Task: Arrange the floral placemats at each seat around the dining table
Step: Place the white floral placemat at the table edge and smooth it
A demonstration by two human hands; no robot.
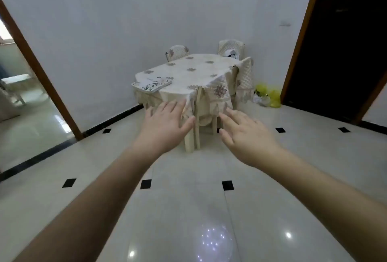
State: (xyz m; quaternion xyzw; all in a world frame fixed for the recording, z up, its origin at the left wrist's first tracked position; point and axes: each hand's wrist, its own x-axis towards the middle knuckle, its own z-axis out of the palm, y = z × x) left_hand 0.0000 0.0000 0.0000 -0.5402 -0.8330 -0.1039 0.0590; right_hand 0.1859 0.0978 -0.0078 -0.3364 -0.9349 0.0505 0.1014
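Fingers (pixel 173 107) spread, placemats (pixel 151 85) seemingly far beyond

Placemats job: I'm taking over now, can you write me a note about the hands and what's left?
Left hand: open, holding nothing, stretched toward the table.
Right hand: open, holding nothing.
Floral placemats: together at the table's near left corner, seemingly stacked; I can't count them.
Done: no mat laid at any seat.
Left: walk up, take the mats, lay one before each chair.
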